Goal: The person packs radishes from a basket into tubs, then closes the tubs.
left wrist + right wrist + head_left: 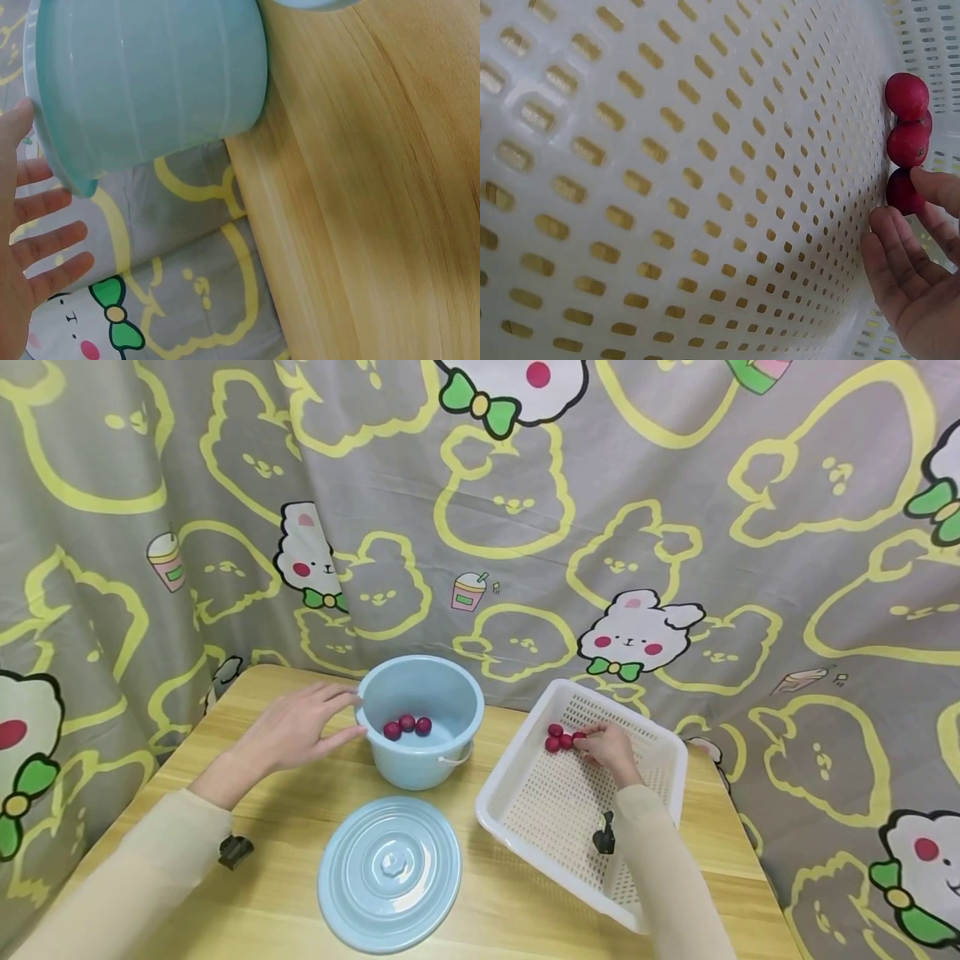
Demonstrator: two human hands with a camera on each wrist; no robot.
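Fingers (330,693) of my left hand (288,731) lie straight and spread against the rim of the blue bucket (420,760), upright on the tabletop (300,827) near its back edge, three red balls (407,725) inside. Lid (390,872) lies in front. Right hand (611,752) pinches one ball (904,191) in the white basket (525,827); that row runs along its far wall.

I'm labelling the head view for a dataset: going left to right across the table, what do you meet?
Left hand → light blue bucket holding three red fruits → white perforated basket with red fruits → right hand at those fruits.
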